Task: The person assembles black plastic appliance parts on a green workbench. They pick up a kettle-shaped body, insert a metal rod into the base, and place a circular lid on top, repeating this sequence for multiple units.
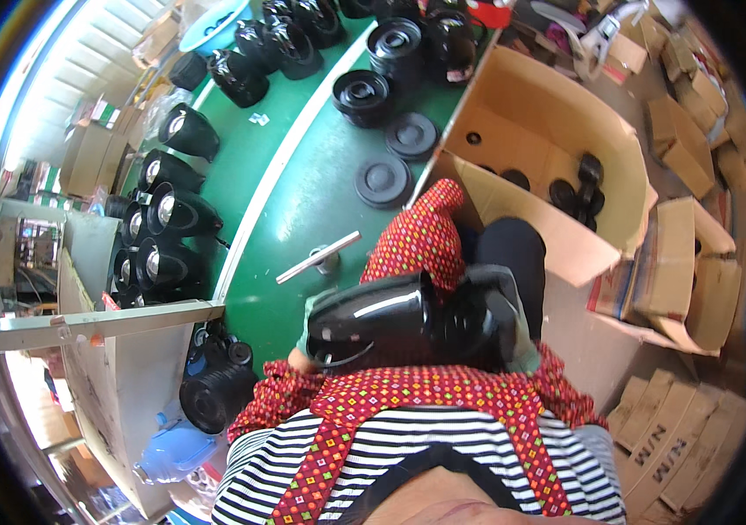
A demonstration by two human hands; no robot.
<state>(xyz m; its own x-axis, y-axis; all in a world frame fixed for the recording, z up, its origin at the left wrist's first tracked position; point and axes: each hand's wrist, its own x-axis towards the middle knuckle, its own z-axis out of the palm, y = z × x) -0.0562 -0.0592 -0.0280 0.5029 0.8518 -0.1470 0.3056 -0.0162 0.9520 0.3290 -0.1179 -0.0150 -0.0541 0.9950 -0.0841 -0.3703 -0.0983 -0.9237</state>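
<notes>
Above the lap, the left grip (306, 332) holds the outer end of a glossy black shell (369, 319), which lies on its side; its fingers are mostly hidden, so the pressure cannot be told. At the opposite side, the right grip (523, 352) holds a darker piece (469, 324), blurred. Whether the rims of the two touch cannot be determined. Both items sit before the patterned apron (417, 389), clear of the table (290, 223) and the bar (319, 257) on it. Assessment: sound handling calls for broad, even support at both outer ends, rims kept level and brought near each other slowly, without force. Principal risk: scuffing the gloss through rubbing or knocks. The carton (557, 241) edge, nearby at right, also merits clearance.
</notes>
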